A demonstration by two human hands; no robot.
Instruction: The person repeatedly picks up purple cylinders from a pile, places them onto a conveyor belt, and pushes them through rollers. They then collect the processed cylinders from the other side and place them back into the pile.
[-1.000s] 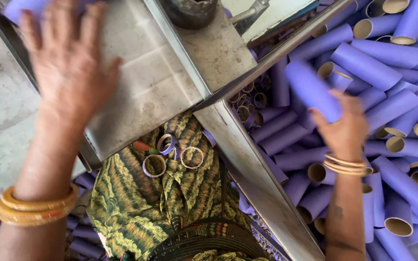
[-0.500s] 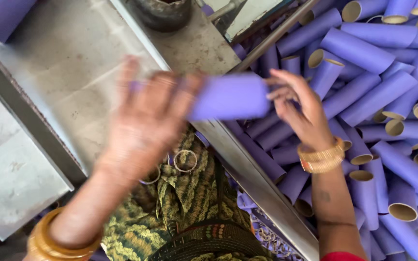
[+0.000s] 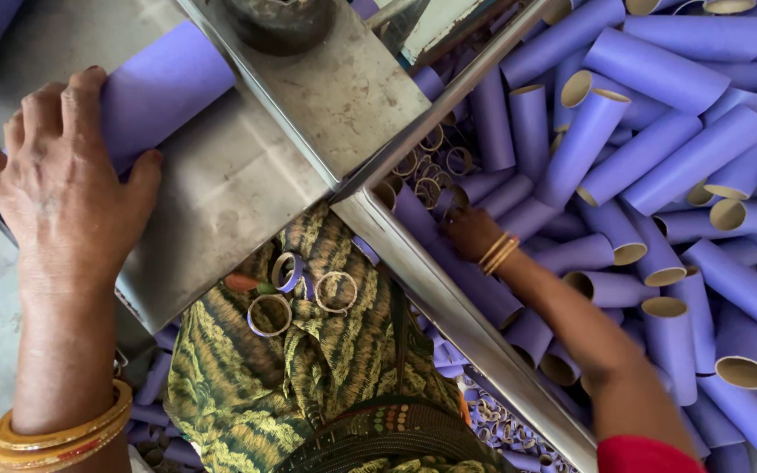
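Smooth metal table [image 3: 247,188]; left hand [image 3: 63,188] fingers grip a purple cardboard tube [image 3: 164,83], right hand [image 3: 470,232] fingers hidden.

Matt purple cardboard tubes [image 3: 659,74], dull scuffed metal tray [image 3: 247,188].

Two hands [image 3: 59,188], dozens of purple tubes [image 3: 659,66], four loose rings [image 3: 336,292].
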